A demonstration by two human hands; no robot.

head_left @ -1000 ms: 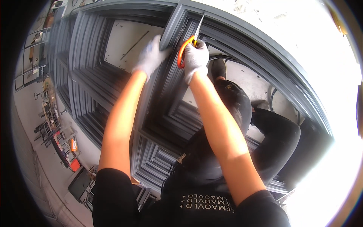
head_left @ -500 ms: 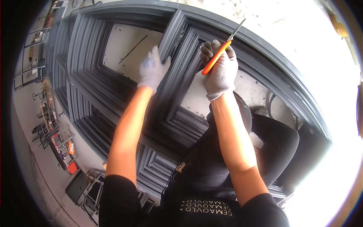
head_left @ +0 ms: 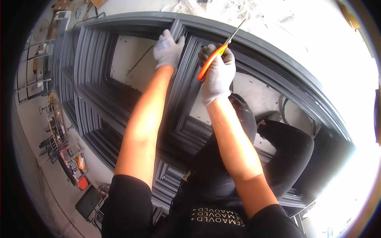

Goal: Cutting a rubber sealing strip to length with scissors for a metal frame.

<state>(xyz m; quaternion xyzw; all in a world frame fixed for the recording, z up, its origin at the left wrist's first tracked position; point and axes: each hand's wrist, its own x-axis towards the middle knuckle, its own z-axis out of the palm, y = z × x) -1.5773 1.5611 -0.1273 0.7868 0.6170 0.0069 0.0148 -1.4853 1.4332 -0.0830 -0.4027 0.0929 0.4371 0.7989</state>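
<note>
Dark grey metal frames [head_left: 184, 65] lie stacked before me, split into openings by crossbars. My left hand [head_left: 168, 50], in a pale knit glove, reaches to the dividing bar near the far edge; its thumb stands apart from the fingers. Whether it presses on the bar is unclear. My right hand [head_left: 219, 73], also gloved, is closed around orange-handled scissors [head_left: 208, 66]. Their thin blades point up and to the right, over the far frame edge. The fingers partly cover the handles.
My bent legs [head_left: 289, 150] are among the frames at the right. Plastic wrapping [head_left: 222, 10] lies beyond the far edge in bright light. A dark cable [head_left: 283, 109] loops on the floor. Benches with tools and an orange box [head_left: 82, 183] stand far left.
My left hand has moved farther away and slightly right, up along the dividing bar. My right hand has shifted left with the scissors still in it.
</note>
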